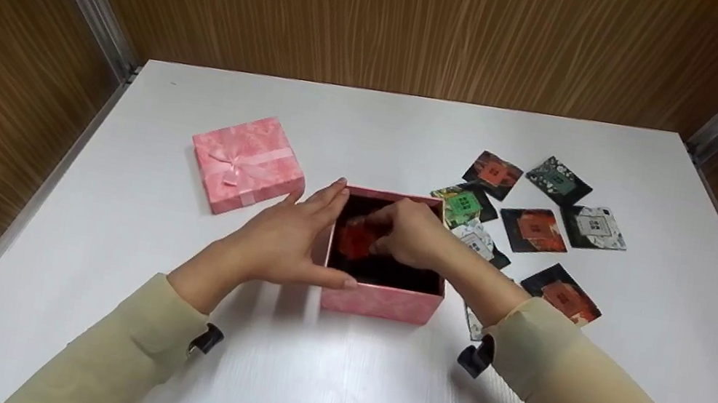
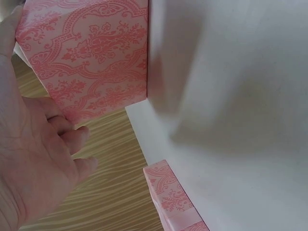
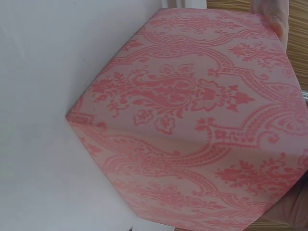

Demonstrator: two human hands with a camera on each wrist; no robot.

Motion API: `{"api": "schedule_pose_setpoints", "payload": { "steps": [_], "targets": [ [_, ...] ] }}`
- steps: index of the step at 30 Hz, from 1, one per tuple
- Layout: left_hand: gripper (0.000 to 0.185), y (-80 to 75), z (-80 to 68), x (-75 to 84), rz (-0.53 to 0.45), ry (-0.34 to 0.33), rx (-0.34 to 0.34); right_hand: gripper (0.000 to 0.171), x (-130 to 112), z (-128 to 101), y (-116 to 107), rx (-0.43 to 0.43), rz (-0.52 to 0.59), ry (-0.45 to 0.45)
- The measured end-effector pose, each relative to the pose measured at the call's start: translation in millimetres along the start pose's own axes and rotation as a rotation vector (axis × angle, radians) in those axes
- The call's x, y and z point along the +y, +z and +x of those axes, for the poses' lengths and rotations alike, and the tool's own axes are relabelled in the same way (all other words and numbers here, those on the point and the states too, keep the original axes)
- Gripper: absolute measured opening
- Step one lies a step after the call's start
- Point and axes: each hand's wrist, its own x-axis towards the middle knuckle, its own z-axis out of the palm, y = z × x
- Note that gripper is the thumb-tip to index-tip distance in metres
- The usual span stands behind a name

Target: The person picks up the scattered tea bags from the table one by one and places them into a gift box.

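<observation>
A pink patterned box [image 1: 378, 302] stands uncovered on the white table, dark inside. My right hand [image 1: 416, 234] reaches down into it and pinches a small square packet [image 1: 358, 240] with a red label near the inner left wall. The packet's lower part is lost in shadow. Along the box's left side rests my left hand [image 1: 286, 237], fingers extended at the back left corner and thumb across the front rim. In the left wrist view, those fingers [image 2: 74, 139] touch the box's edge loosely. The right wrist view shows mostly the box's outer walls [image 3: 183, 91].
Left of the box lies its pink lid [image 1: 247, 163] with a ribbon bow. Several square packets are scattered on the right, among them a green-labelled one [image 1: 465, 204], a red-labelled one [image 1: 534, 230] and a white one [image 1: 594, 227]. Wood-grain panels [image 1: 392, 15] enclose the table [image 1: 326, 388].
</observation>
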Motion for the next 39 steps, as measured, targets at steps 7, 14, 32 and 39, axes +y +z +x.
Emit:
{"api": "schedule_pose_setpoints", "payload": {
  "steps": [7,14,32,39],
  "targets": [
    [0.131,-0.3,0.4,0.5,-0.007,-0.006,-0.002,0.054,-5.3,-9.2,-12.8,-0.028,0.073,0.031],
    [0.132,-0.3,-0.6,-0.5,-0.001,-0.016,0.001,0.056,3.0,-28.7,-38.1,0.034,0.310,-0.038],
    [0.133,0.1,-4.2,1.9,-0.006,-0.044,-0.007,0.047,136.9,-95.3,-113.5,0.480,0.480,0.076],
    [0.134,0.2,-7.7,2.9,0.009,-0.050,-0.008,0.050,207.6,-117.1,-115.8,0.546,0.499,0.226]
  ]
}}
